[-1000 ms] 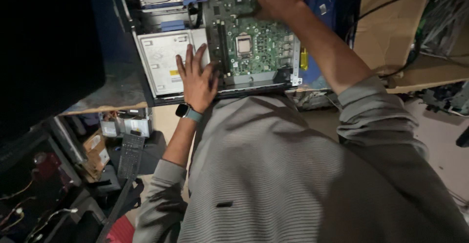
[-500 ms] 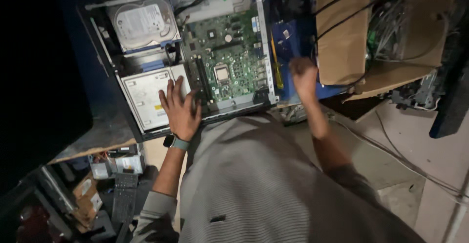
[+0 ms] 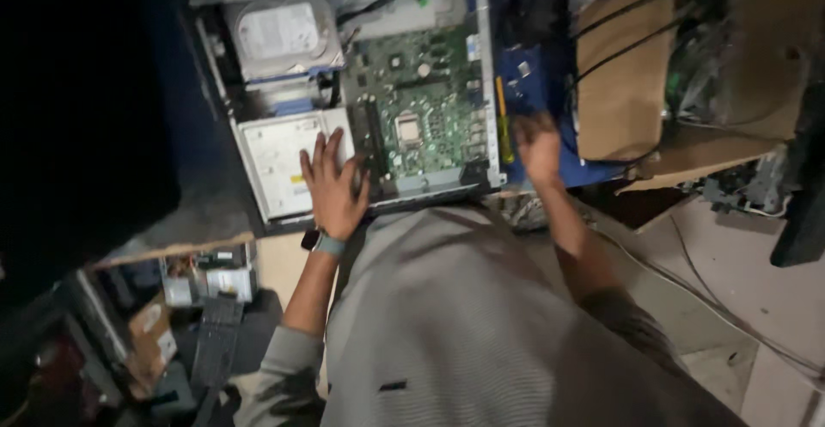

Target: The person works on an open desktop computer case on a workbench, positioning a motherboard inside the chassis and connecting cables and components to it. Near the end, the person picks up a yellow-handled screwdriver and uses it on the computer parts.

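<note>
Open desktop computer case (image 3: 344, 100) lies on its side on the counter (image 3: 198, 221), side panel off, interior facing up. Inside: green motherboard (image 3: 421, 109) at centre-right with the processor socket (image 3: 407, 126) exposed; silver hard drive (image 3: 279, 32) in the upper-left bay; white optical drive (image 3: 275, 165) below it.

Left hand (image 3: 333, 188): flat, fingers spread wide, palm down on the near corner of the optical drive, fingertips toward the board's left edge. Holds nothing. Wristband (image 3: 323, 242) on that wrist.

Right hand (image 3: 539, 145): motion-blurred, just outside the case's right wall over a blue surface (image 3: 584, 169), beside a yellow-handled screwdriver (image 3: 503, 122). Cannot tell whether it touches the tool; looks loosely open, nothing visibly gripped.

Judged step: bracing the case with the left hand, the right going for the tool. A next move would call for a firm grip on the screwdriver handle.

Surroundings: cardboard pieces (image 3: 623, 75) right of the case, cables draped over them. Dim room; cluttered shelves of parts (image 3: 206, 281) below the counter; pale floor (image 3: 756, 281) at right.
</note>
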